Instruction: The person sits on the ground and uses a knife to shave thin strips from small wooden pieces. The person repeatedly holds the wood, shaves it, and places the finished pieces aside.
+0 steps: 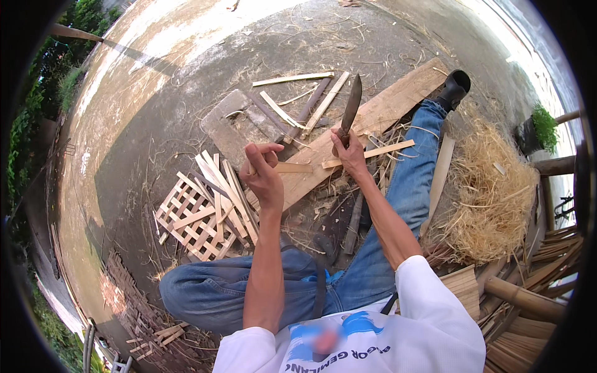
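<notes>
My left hand (263,176) is closed around one end of a short, pale split-wood strip (295,168), which points right over the long wooden plank (398,93). My right hand (349,154) grips the handle of a large knife (352,102), its dark, broad blade pointing up and away. Another pale strip (392,149) passes beneath my right hand, one end over the plank and the other by my jeans leg. Below and left of my left hand lies a pile of cut strips (214,211), stacked crosswise.
Longer strips (323,105) and a flat stone block (239,118) lie beyond the plank. A heap of curly shavings (491,193) sits to the right of my outstretched leg (413,161). Bamboo poles (522,297) are at lower right, a potted plant (538,130) at far right.
</notes>
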`<state>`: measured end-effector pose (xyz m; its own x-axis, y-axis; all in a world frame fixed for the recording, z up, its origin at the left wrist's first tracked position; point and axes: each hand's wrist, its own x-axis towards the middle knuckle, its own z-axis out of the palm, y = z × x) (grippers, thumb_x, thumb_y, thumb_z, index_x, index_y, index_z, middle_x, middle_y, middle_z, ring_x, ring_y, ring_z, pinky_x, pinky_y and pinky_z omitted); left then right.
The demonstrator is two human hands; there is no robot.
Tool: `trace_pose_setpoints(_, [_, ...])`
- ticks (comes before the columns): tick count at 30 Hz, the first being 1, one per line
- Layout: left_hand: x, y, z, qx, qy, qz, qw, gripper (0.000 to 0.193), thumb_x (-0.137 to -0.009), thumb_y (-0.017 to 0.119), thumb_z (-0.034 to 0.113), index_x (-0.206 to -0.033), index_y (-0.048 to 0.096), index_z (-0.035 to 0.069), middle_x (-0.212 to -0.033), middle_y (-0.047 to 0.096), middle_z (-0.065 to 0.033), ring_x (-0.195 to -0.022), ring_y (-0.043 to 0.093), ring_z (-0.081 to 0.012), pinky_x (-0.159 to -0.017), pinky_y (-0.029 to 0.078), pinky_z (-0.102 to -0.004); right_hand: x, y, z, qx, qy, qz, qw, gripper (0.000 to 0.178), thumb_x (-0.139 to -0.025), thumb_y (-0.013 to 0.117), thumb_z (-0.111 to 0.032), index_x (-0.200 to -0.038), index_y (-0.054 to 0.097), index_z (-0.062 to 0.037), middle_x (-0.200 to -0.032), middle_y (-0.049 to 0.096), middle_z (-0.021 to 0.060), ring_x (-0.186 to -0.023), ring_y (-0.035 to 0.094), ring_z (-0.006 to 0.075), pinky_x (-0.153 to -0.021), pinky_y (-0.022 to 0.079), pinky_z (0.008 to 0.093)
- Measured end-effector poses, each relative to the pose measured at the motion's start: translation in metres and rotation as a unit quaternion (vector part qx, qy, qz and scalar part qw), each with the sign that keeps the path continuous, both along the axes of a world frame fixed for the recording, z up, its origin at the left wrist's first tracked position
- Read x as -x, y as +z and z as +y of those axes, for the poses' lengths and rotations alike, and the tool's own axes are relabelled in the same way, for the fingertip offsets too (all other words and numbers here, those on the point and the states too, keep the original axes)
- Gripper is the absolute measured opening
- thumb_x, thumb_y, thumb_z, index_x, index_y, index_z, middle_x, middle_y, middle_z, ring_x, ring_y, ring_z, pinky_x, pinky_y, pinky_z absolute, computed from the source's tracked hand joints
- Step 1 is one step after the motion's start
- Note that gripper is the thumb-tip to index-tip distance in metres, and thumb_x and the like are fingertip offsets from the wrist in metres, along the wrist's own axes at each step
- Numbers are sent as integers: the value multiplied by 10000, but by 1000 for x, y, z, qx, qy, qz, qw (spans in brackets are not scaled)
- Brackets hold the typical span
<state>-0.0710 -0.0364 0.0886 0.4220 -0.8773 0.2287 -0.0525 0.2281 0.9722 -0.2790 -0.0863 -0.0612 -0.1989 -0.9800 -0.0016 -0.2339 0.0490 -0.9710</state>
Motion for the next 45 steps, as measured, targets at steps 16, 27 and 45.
trace_pose_setpoints(16, [4,7,-8,8,-173,8,985,608,-1101,405,507,-913,708,14,-615,355,69,-574,320,-58,-565,281,-271,-27,11,188,-166,-72,-333,925,191,-1032,595,-229,-1009,549,-45,-814,572,25,-681,604,129,-673,588,327])
trace_pose_setpoints(27, [13,25,10,-89,-183,-135,970,221,-1082,469,186,-1256,457,52,-909,500,-21,-817,480,-117,-762,419,-286,-36,36,189,-224,-186,-537,792,137,-1012,623,-221,-1028,527,-124,-831,552,7,-681,567,129,-614,545,347])
trace_pose_setpoints(45, [-6,20,35,-106,-264,-132,950,242,-1081,372,117,-1307,422,47,-1039,560,-100,-1000,565,-197,-959,444,-344,45,-57,36,-169,-270,-331,888,198,-927,737,-142,-1071,610,-96,-894,574,3,-708,581,105,-565,562,270])
